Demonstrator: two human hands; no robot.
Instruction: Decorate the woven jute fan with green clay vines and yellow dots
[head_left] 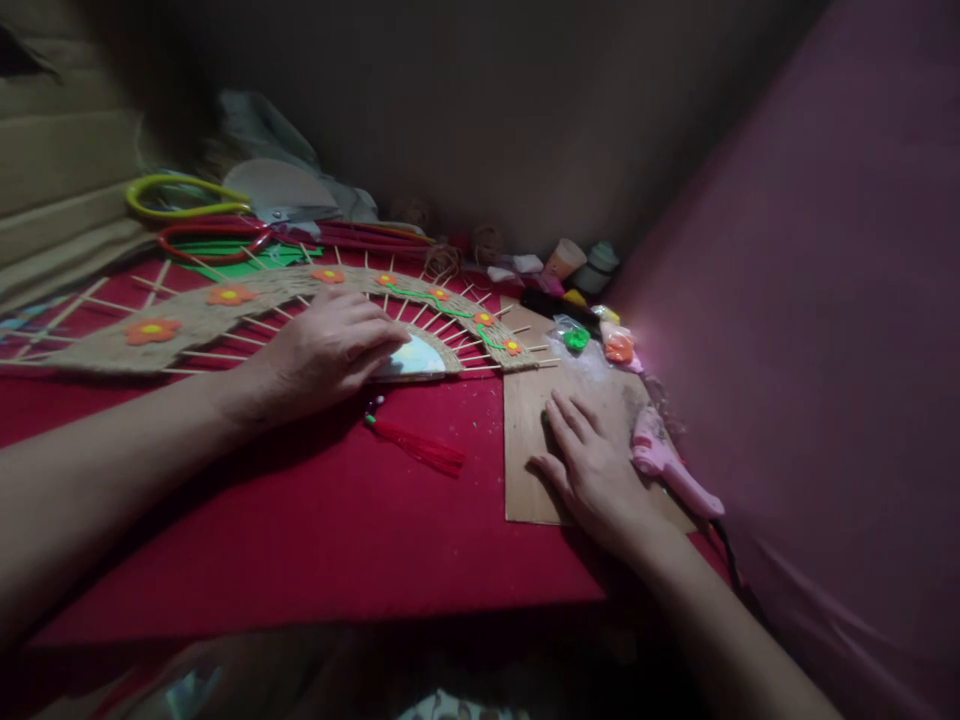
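Note:
A fan (281, 285) of woven twine on thin sticks lies spread on the red cloth, with orange clay flowers and a wavy green clay strand along its right part. My left hand (330, 340) rests over the fan's pale half-round centre (420, 357), its fingers bent together against it. On a wooden board (529, 480) my right hand (596, 465) lies flat with fingers stretched out. A small dark green bit of clay (546, 416) shows beside its fingertips. Below the fan's centre hangs a red tassel (420, 445) with beads, lying on the cloth.
Yellow-and-red-handled scissors (214, 225) lie at the back left over green sheets (247, 262). Green clay (576, 340) and orange clay (619, 345) in plastic sit at the board's far edge. A pink glue gun (671, 465) lies on the right. Cardboard (67, 160) stands at left.

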